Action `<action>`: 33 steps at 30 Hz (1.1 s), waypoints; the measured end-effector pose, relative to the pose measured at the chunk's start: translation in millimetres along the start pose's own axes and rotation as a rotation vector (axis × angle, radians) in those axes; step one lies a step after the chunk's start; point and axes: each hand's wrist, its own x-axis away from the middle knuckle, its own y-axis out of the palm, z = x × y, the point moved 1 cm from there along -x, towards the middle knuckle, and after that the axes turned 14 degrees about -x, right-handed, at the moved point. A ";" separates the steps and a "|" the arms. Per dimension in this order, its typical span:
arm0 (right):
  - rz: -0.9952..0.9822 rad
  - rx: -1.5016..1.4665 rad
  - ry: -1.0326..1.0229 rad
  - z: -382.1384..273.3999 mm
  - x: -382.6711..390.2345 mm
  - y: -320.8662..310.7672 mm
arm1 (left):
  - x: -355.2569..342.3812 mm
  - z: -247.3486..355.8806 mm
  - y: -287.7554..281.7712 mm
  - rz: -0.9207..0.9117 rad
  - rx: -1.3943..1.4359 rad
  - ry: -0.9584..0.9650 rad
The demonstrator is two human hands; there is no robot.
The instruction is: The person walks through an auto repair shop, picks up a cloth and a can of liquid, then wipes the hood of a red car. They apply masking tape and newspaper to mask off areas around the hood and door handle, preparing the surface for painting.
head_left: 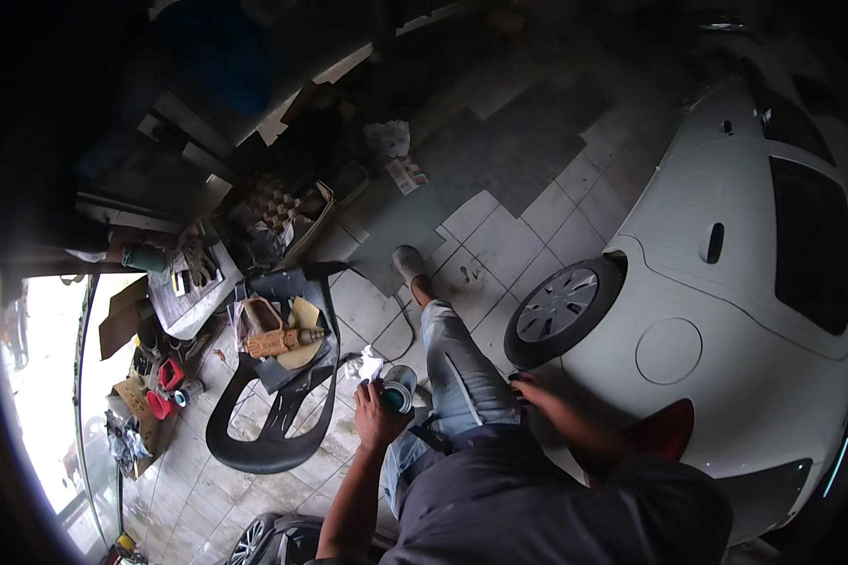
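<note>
My left hand [375, 419] is closed around an open metal can [402, 380] with something teal inside, held above the floor beside my left leg. My right hand [530, 387] is by my thigh, close to the white car's rear wheel. Its fingers look bunched, and something dark shows at their tips, too small to name. In front and to the left stands a black plastic chair [271, 454]. On its seat lie an orange power tool [279, 342], papers and a piece of yellowish card [304, 318].
The white car [669, 334] fills the right side, its wheel [561, 311] near my leg. Cardboard boxes [130, 405], red items [171, 374] and other clutter line the left wall by a bright doorway [52, 377]. A dark wheeled object [273, 539] is behind me at lower left.
</note>
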 end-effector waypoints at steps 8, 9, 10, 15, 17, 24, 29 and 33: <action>0.112 0.565 -0.481 -283.7 -441.5 141.9 | -145.0 -28.1 89.9 -0.200 0.066 -0.466; 0.130 0.682 -0.553 -339.6 -467.1 164.8 | -154.3 -26.9 95.7 -0.217 0.056 -0.492; 0.173 0.727 -0.576 -379.6 -504.8 181.5 | -165.2 -27.8 103.2 -0.232 0.049 -0.505; 0.445 0.650 -0.609 -484.1 -662.7 258.5 | -186.8 -36.3 150.4 -0.300 0.045 -0.558; 0.602 0.613 -0.704 -517.4 -703.2 267.3 | -200.3 -41.3 175.1 -0.348 0.084 -0.569; 0.618 0.691 -0.416 -548.2 -714.2 324.8 | -207.6 -31.2 195.6 -0.413 0.251 -0.659; 0.464 0.426 -0.853 -520.1 -678.2 314.1 | -192.5 -8.6 167.5 -0.356 0.318 -0.690; 0.097 0.371 -1.042 -469.7 -519.7 338.0 | -145.3 15.3 102.8 -0.302 0.324 -0.786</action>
